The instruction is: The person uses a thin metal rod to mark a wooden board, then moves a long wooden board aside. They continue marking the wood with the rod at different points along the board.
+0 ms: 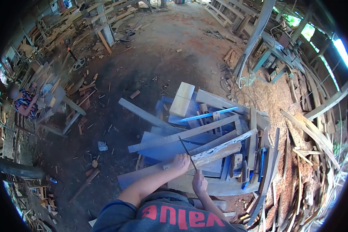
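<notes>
My right hand (199,183) is closed around the lower end of a thin, dark, straight tool (185,146) that looks like a file. The tool points away from me, tilted to the left over the workbench. My left hand (181,164) is also closed, its knuckles beside the tool's middle; what lies within its fingers is hidden. Just right of the hands runs a rough plank (220,150) with a whitish, uneven edge. A long notched wooden bar (185,133) crosses the bench beyond my hands.
A pale wood block (181,99) and a blue measuring rule (208,115) lie on the far side. Wooden hand planes (236,165) stand on the right. A machine stand (272,58) is at the upper right. Another person (25,101) sits at the left by a cluttered bench.
</notes>
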A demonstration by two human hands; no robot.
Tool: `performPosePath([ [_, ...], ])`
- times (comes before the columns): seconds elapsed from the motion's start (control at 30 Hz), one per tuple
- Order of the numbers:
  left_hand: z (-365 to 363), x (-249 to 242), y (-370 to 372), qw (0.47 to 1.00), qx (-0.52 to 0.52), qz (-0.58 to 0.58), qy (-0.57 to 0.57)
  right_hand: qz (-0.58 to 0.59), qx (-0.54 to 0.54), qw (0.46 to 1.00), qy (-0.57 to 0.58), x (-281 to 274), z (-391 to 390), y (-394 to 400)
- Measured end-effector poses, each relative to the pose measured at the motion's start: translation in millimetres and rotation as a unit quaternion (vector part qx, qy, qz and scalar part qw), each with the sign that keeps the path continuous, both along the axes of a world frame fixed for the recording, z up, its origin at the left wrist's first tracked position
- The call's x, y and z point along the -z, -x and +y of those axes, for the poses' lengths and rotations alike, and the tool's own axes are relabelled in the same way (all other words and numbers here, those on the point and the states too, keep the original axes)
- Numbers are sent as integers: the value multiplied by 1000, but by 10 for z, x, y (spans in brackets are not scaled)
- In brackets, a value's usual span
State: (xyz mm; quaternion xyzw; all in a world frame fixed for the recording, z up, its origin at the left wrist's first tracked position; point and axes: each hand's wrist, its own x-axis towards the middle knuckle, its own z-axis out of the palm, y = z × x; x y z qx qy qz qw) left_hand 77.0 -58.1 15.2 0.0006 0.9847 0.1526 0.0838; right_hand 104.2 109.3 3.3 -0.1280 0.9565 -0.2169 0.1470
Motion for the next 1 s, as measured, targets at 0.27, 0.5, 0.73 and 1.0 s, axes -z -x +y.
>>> performPosePath([
  [0.27,-31,28,-4,999,-20,14,-21,-23,6,999,-24,-39,194,-248],
  [0.5,0,45,-25,999,-24,18,-11,17,-8,1000,2,18,-227,138],
  [0.73,-66,53,-33,997,-48,27,-47,-10,-11,1000,-9,-82,331,-319],
  [1.0,-37,80,-63,998,-48,31,-21,32,-17,998,58,77,-125,78],
])
